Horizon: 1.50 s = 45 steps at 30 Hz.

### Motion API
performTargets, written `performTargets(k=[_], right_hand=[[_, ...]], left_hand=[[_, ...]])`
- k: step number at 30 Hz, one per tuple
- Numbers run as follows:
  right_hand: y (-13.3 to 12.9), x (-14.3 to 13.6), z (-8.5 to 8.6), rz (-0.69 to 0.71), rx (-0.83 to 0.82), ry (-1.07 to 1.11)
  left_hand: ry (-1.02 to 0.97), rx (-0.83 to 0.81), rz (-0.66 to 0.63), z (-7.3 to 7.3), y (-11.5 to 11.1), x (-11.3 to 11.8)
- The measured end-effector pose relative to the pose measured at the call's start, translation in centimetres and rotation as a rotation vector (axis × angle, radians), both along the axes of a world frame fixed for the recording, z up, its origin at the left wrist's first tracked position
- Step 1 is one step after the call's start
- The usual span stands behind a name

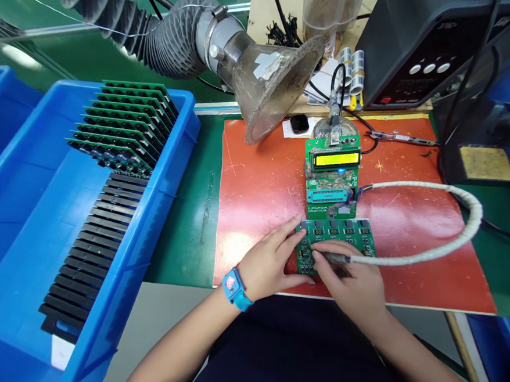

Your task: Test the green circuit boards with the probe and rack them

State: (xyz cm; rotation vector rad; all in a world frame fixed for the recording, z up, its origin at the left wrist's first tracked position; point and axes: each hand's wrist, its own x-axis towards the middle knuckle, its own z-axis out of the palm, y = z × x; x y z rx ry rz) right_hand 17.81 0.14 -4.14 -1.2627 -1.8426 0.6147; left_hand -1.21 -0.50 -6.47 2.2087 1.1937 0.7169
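Observation:
A green circuit board (333, 231) with several small digit displays lies flat on the red mat in front of me. My left hand (272, 259) grips its left side, the fingers along the upper left edge and the thumb at the lower edge. Pinched in my right hand (353, 282) is a dark pen-like probe (335, 258), its tip over the left part of the board and hidden by the fingers. From the probe a white sleeved cable (443, 251) loops round to a programmer board (331, 179), which has a lit yellow screen and a teal socket.
A blue bin (186, 107) at left holds several upright circuit boards (124, 121) in a black slotted rack (89, 249). A clear fume hood (275, 87) on a grey hose hangs over the red mat (254, 197). Behind stand a soldering station (430, 58) and a yellow sponge (484, 163); a pen (402, 138) lies nearby.

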Motion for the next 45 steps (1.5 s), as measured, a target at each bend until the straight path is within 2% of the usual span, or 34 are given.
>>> performTargets(k=[8,23,45], right_hand=[[-0.1,0.4,0.0,0.007,-0.094,0.026],[-0.2,0.3,-0.1,-0.003,-0.094,0.05],[-0.3,0.1,-0.4,-0.004,-0.073,0.092]], left_hand=[[-0.009,0.006,0.003,0.1,0.0,0.0],[-0.005,0.002,0.007,0.1,0.0,0.0],[0.192,0.017,0.006,2.0,1.0,1.5]])
